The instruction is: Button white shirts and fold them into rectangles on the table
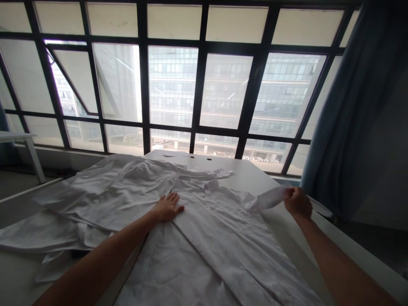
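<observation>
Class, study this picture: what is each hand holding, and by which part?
The right hand grips the sleeve of the white shirt, near the sleeve's end. The left hand lies flat on the shirt, holding nothing.

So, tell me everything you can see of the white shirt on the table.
The white shirt is thin, cotton-looking fabric, wrinkled and spread unfolded over the white table. It has a collar, a front placket and a chest pocket. One sleeve is raised off the table, gripped near its end by the right hand, while the left hand rests flat on the shirt's front. More fabric spreads out to the left.
</observation>
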The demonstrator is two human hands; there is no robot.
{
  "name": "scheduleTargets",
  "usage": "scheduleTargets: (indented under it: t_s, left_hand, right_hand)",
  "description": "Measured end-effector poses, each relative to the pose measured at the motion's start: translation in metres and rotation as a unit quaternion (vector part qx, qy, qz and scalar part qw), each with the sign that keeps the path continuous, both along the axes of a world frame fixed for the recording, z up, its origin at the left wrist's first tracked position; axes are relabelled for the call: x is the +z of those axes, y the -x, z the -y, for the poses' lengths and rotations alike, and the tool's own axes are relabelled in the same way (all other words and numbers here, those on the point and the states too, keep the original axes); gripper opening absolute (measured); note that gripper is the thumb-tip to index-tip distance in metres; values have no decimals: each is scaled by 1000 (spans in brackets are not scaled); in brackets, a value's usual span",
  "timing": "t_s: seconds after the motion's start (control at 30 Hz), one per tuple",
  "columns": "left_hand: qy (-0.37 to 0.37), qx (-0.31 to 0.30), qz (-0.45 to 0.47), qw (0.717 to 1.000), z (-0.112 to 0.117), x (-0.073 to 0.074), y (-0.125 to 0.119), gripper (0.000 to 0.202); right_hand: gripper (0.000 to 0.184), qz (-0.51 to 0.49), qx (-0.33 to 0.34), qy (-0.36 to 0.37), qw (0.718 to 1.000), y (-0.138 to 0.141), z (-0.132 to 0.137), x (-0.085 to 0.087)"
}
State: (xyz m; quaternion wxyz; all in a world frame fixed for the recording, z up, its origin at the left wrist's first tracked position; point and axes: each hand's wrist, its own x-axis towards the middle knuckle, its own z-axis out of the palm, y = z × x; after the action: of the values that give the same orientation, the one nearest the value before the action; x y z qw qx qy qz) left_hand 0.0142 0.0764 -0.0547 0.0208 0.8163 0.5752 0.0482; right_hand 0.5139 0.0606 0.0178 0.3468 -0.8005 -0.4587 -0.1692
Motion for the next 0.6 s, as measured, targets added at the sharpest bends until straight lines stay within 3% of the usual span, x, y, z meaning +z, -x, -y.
scheduleTargets:
  t_s: [0.07,0.17,0.23,0.3,0.37,0.47,0.53,0.6]
  left_hand:
    - [-7,1,6,1000,2,0,0,67]
    - [-60,0,35,998,6,2,0,62]
    - [-82,-1,93,992,9,6,1,60]
    - [-59,0,197,979,12,10,0,60]
    - [-5,-7,317,948,18,13,-2,60]
    - [44,-25,403,914,32,13,-7,60]
    - [6,-19,354,935,42,12,-9,71]
    - [-70,-1,245,967,47,12,-9,75]
  right_hand:
    - [32,47,96,-76,991,41,16,16]
    - [32,98,291,-40,951,108,55,27]
    - [31,150,483,55,861,146,85,25]
    - [28,166,573,146,789,170,107,19]
    - [26,174,576,220,768,179,116,14]
    - [20,193,510,269,794,175,105,11]
    - [24,204,470,274,814,168,91,7]
    - [32,209,443,281,825,161,79,-1]
